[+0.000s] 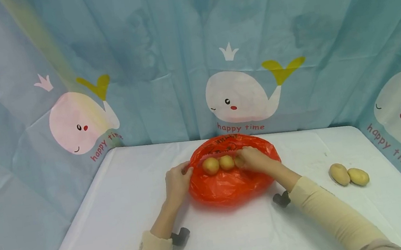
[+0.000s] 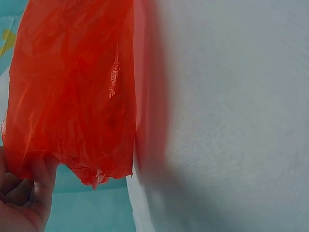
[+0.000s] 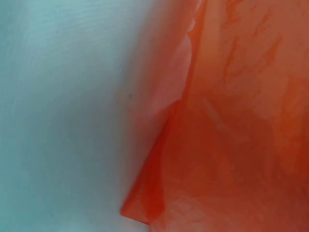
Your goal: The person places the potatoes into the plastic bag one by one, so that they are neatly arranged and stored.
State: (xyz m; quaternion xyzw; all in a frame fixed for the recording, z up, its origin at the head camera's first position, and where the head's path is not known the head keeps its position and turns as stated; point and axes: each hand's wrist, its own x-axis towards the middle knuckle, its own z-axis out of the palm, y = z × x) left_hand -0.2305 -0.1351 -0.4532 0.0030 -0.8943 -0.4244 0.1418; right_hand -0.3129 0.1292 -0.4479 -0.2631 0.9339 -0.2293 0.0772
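A red plastic bag (image 1: pixel 230 188) lies spread open at the far middle of the table, printed in dark letters on its back side. My left hand (image 1: pixel 179 183) pinches the bag's left edge between thumb and fingers; the left wrist view shows this hand (image 2: pixel 29 193) below the hanging red plastic. Inside the bag's mouth sit two potatoes, a left potato (image 1: pixel 211 166) and a middle potato (image 1: pixel 226 163). My right hand (image 1: pixel 255 160) reaches into the bag, its fingers curled round a third potato (image 1: pixel 239 162), mostly hidden. Red plastic fills much of the right wrist view.
Two more potatoes, one upper (image 1: pixel 339 174) and one lower (image 1: pixel 359 177), lie side by side on the white table (image 1: pixel 227 243) at the right. A blue curtain (image 1: pixel 165 104) with whale prints hangs behind the table and along its sides.
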